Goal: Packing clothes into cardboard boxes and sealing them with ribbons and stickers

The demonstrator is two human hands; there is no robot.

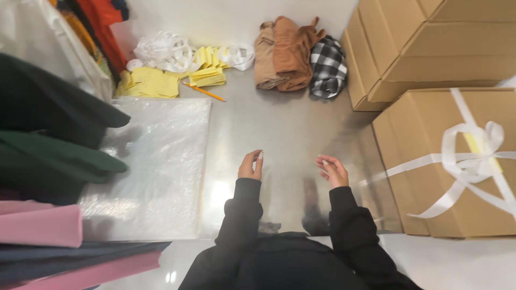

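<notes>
Both hands, left (250, 165) and right (332, 171), hover half-curled and empty (bare steel table (290, 129) between) beside the ribboned box (430, 177).

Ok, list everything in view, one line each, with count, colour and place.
metal table: one, shiny grey, under everything
clear plastic bags: a flat stack, transparent, left of the hands
folded garments: several, dark green, black, pink, far left
yellow paper slips: a pile, yellow, top left
pencil: one, orange, beside the slips
white ribbon: loose heap, white, top left
brown garments: folded pile, tan and rust, top centre
checked cloth: one, black and white, beside the brown pile
cardboard boxes: several, brown, right
ribbon-tied box: one, brown with white bow, right
left hand: empty, above table
right hand: empty, above table
</notes>
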